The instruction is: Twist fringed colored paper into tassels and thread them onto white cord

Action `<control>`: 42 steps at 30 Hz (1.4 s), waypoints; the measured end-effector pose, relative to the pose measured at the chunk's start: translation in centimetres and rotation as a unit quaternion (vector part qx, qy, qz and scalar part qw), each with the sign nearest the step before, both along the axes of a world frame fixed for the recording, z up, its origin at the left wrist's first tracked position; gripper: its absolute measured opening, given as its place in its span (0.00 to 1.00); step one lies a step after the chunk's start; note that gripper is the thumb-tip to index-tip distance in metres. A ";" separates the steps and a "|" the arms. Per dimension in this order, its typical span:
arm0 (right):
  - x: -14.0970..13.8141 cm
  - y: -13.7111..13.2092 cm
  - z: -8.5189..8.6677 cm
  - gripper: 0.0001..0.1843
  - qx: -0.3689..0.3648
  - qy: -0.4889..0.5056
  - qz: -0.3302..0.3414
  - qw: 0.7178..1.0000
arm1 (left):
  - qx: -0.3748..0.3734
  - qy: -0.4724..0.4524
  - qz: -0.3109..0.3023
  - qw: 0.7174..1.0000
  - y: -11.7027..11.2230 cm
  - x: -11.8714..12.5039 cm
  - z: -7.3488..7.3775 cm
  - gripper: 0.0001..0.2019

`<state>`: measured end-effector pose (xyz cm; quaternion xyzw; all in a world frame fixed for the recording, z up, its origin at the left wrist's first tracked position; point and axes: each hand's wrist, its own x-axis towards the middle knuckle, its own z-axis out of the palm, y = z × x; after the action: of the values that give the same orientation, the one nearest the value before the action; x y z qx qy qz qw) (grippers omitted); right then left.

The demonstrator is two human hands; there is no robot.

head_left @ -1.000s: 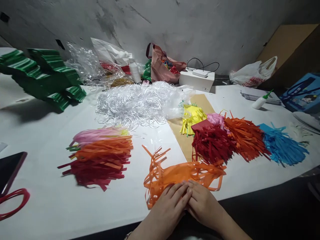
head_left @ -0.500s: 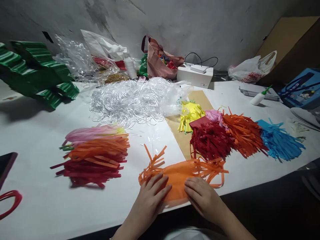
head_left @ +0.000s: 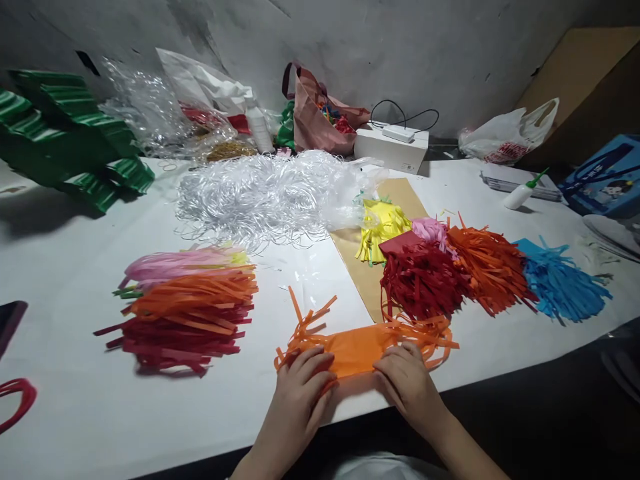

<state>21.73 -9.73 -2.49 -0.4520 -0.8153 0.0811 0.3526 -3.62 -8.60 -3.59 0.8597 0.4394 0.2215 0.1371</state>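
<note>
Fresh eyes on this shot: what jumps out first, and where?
Probably the bright orange fringed sheet at the near table edge, with the left hand and right hand on either side of its plain middle. Next, the big shiny heap of silvery-white strands mid-table, then the bulky green object at far left and the blue fringed bundle at right.

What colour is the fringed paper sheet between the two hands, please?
The fringed rectangular paper sheet is bright orange; the head view shows it best.

The left hand point(head_left: 306, 387) hides part of the orange paper point(head_left: 356, 350).
</note>
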 end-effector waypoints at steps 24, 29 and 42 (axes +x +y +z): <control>-2.4 6.0 -1.1 0.15 -0.046 -0.118 -0.179 0.976 | -0.072 0.171 0.160 0.969 4.0 3.1 3.2 0.11; -2.1 4.8 1.2 0.09 0.022 -0.077 -0.128 0.989 | -0.082 0.183 0.156 0.967 4.2 3.3 3.6 0.11; -2.6 3.0 -0.6 0.15 0.076 -0.128 0.040 0.988 | -0.021 0.034 0.207 0.978 4.2 0.5 3.3 0.10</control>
<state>19.13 -6.69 -3.07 -0.3973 -0.8751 -0.0259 0.2751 -3.12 -4.44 -0.31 0.7543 0.6165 0.2064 0.0914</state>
